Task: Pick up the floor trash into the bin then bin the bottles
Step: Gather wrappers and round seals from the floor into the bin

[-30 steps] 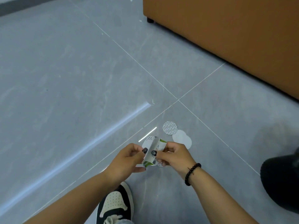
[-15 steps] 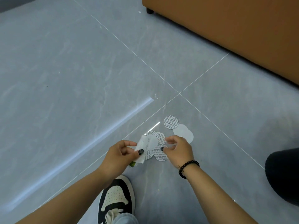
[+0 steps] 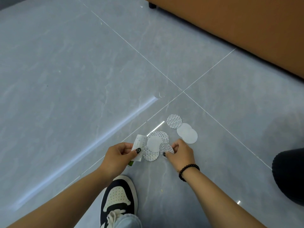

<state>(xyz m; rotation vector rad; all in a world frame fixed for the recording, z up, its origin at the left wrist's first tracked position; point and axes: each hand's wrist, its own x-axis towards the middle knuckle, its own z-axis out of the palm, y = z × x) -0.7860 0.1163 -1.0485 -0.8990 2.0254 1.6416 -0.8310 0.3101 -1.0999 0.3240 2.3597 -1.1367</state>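
Note:
Several round paper discs lie on the grey tiled floor in two clusters. The near cluster (image 3: 154,143) sits between my hands; the far cluster (image 3: 186,133) holds one patterned disc (image 3: 174,121) and two plain white ones. My left hand (image 3: 118,157) holds a folded white wrapper (image 3: 139,146) with a green end, pinched between thumb and fingers. My right hand (image 3: 178,153) is down at the floor, its thumb and fingers pinching the edge of a patterned disc (image 3: 166,148). No bin or bottles are in view.
An orange-brown sofa (image 3: 238,30) with a dark foot runs along the upper right. My black-and-white shoe (image 3: 119,198) stands below my hands. A dark rounded object (image 3: 289,175) sits at the right edge. Grey tile spreads to the left.
Both hands held the wrapper together a second ago. My right hand let go, dropped to the floor and took hold of a patterned disc. The left hand kept the wrapper.

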